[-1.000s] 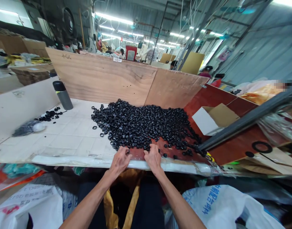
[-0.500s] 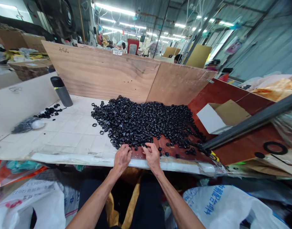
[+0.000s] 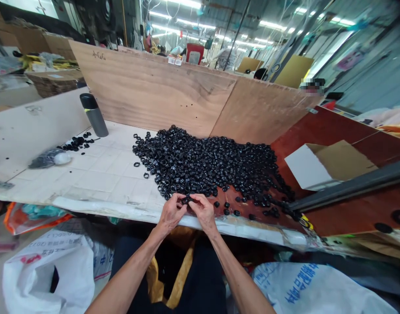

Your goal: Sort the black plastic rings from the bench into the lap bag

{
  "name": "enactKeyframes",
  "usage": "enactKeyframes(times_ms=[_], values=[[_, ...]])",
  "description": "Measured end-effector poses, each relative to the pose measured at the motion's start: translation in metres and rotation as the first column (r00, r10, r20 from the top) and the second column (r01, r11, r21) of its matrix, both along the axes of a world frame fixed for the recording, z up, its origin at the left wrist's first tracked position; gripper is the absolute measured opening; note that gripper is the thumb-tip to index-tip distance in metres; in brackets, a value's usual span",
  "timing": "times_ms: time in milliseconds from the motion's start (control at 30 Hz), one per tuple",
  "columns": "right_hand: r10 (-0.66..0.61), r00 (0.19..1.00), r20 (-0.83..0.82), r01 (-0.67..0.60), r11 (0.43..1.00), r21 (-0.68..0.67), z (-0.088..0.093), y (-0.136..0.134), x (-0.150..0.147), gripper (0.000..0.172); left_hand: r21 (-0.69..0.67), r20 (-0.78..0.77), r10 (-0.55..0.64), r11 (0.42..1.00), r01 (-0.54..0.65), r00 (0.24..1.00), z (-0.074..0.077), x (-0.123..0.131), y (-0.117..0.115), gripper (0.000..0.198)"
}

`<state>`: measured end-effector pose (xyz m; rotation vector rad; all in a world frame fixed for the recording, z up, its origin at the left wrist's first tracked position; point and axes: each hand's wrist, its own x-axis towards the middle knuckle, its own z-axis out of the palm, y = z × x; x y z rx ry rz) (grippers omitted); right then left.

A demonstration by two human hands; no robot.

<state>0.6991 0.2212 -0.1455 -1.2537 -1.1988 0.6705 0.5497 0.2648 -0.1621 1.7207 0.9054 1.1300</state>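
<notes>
My left hand (image 3: 172, 212) and my right hand (image 3: 202, 210) meet at the near edge of a big heap of small black ring-shaped parts (image 3: 200, 163). Fingers and thumbs are closed in a pinch, tips almost touching. Between them sits a small black part (image 3: 186, 200), which both hands seem to hold; its exact shape is partly hidden by the fingers. A few loose black pieces (image 3: 226, 205) lie on the red board just right of my right hand.
A dark flask (image 3: 95, 117) stands at the back left, near a smaller black pile (image 3: 77, 143) and a filled clear bag (image 3: 44, 158). An open carton (image 3: 309, 168) is at the right behind a grey metal bar (image 3: 350, 185). A wooden panel (image 3: 154, 91) closes the back.
My hands have come closer together, and a black part now shows between the fingertips. The camera view has turned slightly, shifting the bench scene to the right.
</notes>
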Motion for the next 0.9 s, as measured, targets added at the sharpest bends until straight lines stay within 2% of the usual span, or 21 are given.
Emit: enactKeyframes(times_ms=[167, 400, 600, 733, 800, 900], values=[[0.009, 1.000, 0.014, -0.009, 1.000, -0.017, 0.0020, -0.0023, 0.0005, 0.022, -0.041, 0.092, -0.083, 0.995, 0.087, 0.992, 0.0011, -0.0031, -0.0016, 0.026], [0.003, 0.999, -0.047, -0.006, 0.998, -0.065, 0.0024, -0.0040, -0.0013, 0.024, -0.090, 0.164, -0.076, 0.992, 0.092, 0.983, 0.0012, -0.0033, -0.0016, 0.026], [0.008, 1.000, 0.028, -0.009, 1.000, 0.029, 0.0045, -0.0051, -0.0004, 0.018, -0.083, 0.184, -0.081, 0.992, 0.097, 0.980, 0.0042, -0.0045, -0.0040, 0.027], [0.038, 0.998, 0.051, -0.040, 0.999, 0.025, 0.0087, -0.0070, -0.0003, 0.018, -0.113, 0.202, -0.077, 0.988, 0.101, 0.976, 0.0067, -0.0046, -0.0050, 0.029], [0.055, 0.996, 0.065, -0.056, 0.998, 0.014, 0.0098, -0.0076, -0.0005, 0.019, -0.100, 0.192, -0.092, 0.989, 0.113, 0.977, 0.0080, -0.0050, -0.0051, 0.027], [0.055, 0.997, 0.051, -0.056, 0.998, 0.000, 0.0074, -0.0073, -0.0009, 0.021, 0.002, 0.138, -0.077, 0.997, 0.078, 0.987, 0.0086, -0.0067, -0.0041, 0.024]])
